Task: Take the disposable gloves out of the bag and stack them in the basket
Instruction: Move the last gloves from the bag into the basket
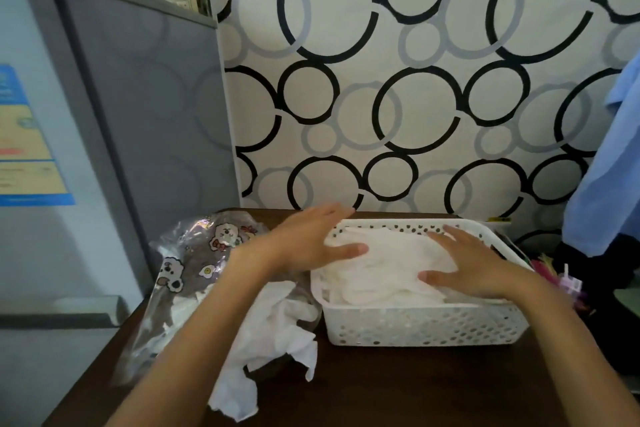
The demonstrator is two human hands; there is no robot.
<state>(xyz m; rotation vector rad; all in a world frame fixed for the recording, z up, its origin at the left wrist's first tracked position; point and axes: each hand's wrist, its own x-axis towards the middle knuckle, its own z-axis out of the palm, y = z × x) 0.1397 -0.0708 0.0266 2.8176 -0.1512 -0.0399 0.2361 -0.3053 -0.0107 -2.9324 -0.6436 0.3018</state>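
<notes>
Lying nearest on dark table (415, 392): crumpled loose gloves (270, 333), spilling from mouth of clear cartoon-print bag (194, 263) at left. Beside them to right stood white perforated basket (422, 326), glove stack (388, 270) inside. Left hand (311, 239) flat, fingers straight, over stack's left edge and basket rim. Right hand (474, 263) flat, fingers spread, pressed on stack. Hands apart, gripping nothing. Beyond: circle-patterned wall (415, 80), grey fridge (104, 114) left, blue cloth (609, 166) right.

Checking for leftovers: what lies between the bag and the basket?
In the head view, loose crumpled gloves lie on the table between the bag and the basket.
</notes>
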